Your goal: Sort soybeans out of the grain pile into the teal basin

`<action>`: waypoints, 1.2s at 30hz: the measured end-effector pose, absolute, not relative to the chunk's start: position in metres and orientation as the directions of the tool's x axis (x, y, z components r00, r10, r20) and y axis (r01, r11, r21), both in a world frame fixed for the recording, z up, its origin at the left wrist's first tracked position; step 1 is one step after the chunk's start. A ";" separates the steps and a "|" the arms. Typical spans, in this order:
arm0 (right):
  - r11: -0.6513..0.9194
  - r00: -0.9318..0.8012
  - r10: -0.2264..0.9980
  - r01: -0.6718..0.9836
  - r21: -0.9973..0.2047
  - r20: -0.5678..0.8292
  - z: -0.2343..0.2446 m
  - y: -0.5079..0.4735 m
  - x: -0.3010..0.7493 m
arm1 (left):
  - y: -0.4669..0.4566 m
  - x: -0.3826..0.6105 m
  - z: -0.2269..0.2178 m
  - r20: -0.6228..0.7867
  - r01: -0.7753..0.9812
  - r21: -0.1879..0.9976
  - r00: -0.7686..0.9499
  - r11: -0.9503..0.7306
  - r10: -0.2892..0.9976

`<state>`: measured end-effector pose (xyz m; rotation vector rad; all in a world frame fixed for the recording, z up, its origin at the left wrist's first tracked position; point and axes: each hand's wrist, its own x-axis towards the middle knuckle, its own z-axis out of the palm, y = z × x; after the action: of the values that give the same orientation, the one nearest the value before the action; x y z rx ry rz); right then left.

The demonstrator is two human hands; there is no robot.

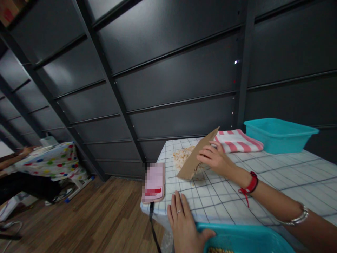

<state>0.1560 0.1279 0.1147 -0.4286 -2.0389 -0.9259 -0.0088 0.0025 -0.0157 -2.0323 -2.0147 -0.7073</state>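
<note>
My right hand (214,158) is closed on a brown piece of cardboard (196,154), held tilted over the checked tablecloth. Right up against the cardboard lies a heap of pale, flaky crumbs (181,156), partly hidden behind it; I cannot make out what they are. My left hand (181,221) rests with fingers stretched out at the table's front edge, its thumb over the rim of a near turquoise tub (237,228). Small yellowish grains (219,250) show at the bottom of that tub.
A pink phone (154,182) with a black strap lies at the table's left edge. Behind are a folded pink-and-white striped towel (238,140) and a second turquoise tub (281,135). At far left, another person's arm (13,160) reaches over a dotted tablecloth (52,160).
</note>
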 end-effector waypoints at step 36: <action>0.690 -0.781 0.136 0.516 0.508 0.609 0.152 0.097 0.168 | -0.004 -0.004 0.000 0.401 0.964 0.266 -0.127 0.017 0.907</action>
<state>0.1680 0.0972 0.1518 -0.5002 -2.3605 -0.9341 -0.0043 -0.0038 0.0002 -1.9942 -2.1532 -0.7308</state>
